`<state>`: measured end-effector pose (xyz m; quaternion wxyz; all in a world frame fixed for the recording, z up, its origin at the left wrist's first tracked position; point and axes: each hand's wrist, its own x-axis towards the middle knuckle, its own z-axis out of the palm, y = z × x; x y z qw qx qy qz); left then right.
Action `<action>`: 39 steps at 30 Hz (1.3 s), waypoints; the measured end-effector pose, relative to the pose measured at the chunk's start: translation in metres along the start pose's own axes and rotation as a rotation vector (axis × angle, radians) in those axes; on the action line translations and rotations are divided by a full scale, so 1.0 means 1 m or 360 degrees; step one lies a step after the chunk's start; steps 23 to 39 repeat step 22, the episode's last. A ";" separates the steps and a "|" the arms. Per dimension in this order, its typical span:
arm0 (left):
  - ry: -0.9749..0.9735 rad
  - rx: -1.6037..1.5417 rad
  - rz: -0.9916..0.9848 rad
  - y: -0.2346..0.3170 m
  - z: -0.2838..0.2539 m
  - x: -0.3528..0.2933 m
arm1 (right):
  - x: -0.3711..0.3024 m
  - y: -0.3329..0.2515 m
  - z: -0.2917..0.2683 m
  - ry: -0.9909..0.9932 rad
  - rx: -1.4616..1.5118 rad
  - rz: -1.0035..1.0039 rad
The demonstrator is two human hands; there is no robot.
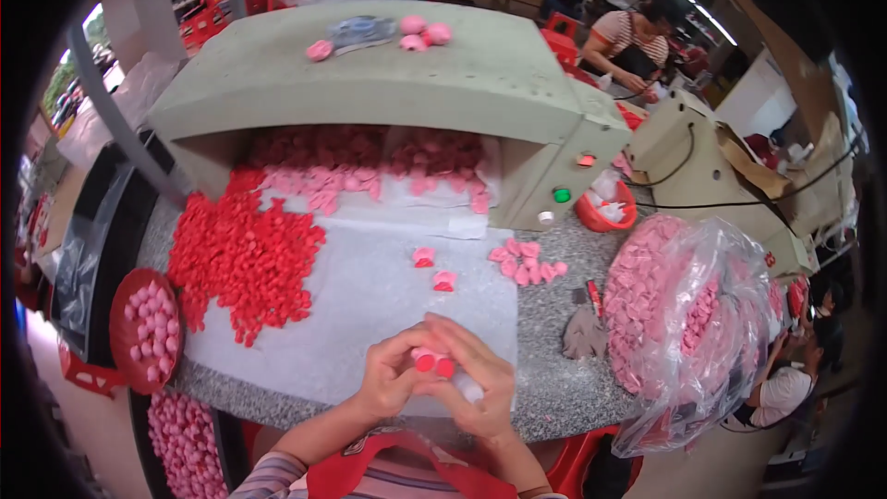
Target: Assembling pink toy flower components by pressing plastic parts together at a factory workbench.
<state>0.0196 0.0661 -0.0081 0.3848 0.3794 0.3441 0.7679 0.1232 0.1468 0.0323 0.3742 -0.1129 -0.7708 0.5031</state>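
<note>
My left hand (390, 373) and my right hand (482, 381) meet over the near part of a white sheet (370, 291). Between their fingers is a small pink piece (431, 352) with two round red ends facing me; both hands are closed on it. Something whitish shows under my right fingers, too hidden to name. Just beyond my hands lie two pink-and-red pieces, one nearer (444, 281) and one farther (423, 257). A heap of small red pieces (245, 259) covers the sheet's left side. Several loose pink pieces (527, 263) lie at its right edge.
A pale green machine (370, 83) with an opening full of pink pieces stands behind. A clear bag of pink pieces (656, 300) is on the right, near a red bowl (628, 219). A red tray (120, 337) holds pink balls at left. Other people sit farther off.
</note>
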 end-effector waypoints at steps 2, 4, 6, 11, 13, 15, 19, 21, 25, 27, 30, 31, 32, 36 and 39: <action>0.0176 0.0040 -0.0062 -0.005 0.009 0.002 | -0.002 -0.001 -0.005 0.0041 -0.0061 -0.0027; 0.0337 0.0081 -0.0080 -0.006 0.006 0.000 | -0.003 0.006 0.006 0.0066 -0.0049 -0.0019; 0.0409 0.0062 -0.0116 -0.015 -0.003 0.002 | -0.003 0.021 0.010 -0.0013 -0.0015 0.0124; 0.0277 -0.0042 -0.0387 -0.048 -0.022 0.004 | -0.007 0.044 -0.003 0.0040 0.0133 0.0268; 0.0237 -0.0160 -0.0444 -0.051 -0.025 0.007 | -0.007 0.055 -0.004 -0.0010 0.0320 0.0449; 0.0209 -0.0259 -0.0519 -0.057 -0.030 0.012 | -0.007 0.070 -0.003 0.0019 0.0228 0.0357; 0.0166 -0.0104 -0.0668 -0.066 -0.042 0.020 | -0.001 0.064 -0.005 0.0062 0.0317 0.0472; 0.0301 0.0199 -0.0667 -0.064 -0.031 0.021 | -0.002 0.069 -0.008 0.0011 0.0184 0.0551; 0.0245 0.0208 -0.0706 -0.067 -0.030 0.024 | -0.004 0.072 -0.007 0.0078 0.0181 0.0565; 0.0245 0.0208 -0.0706 -0.067 -0.030 0.024 | -0.004 0.072 -0.007 0.0078 0.0181 0.0565; 0.0245 0.0208 -0.0706 -0.067 -0.030 0.024 | -0.004 0.072 -0.007 0.0078 0.0181 0.0565; 0.0245 0.0208 -0.0706 -0.067 -0.030 0.024 | -0.004 0.072 -0.007 0.0078 0.0181 0.0565; 0.0245 0.0208 -0.0706 -0.067 -0.030 0.024 | -0.004 0.072 -0.007 0.0078 0.0181 0.0565; 0.0245 0.0208 -0.0706 -0.067 -0.030 0.024 | -0.004 0.072 -0.007 0.0078 0.0181 0.0565; 0.0245 0.0208 -0.0706 -0.067 -0.030 0.024 | -0.004 0.072 -0.007 0.0078 0.0181 0.0565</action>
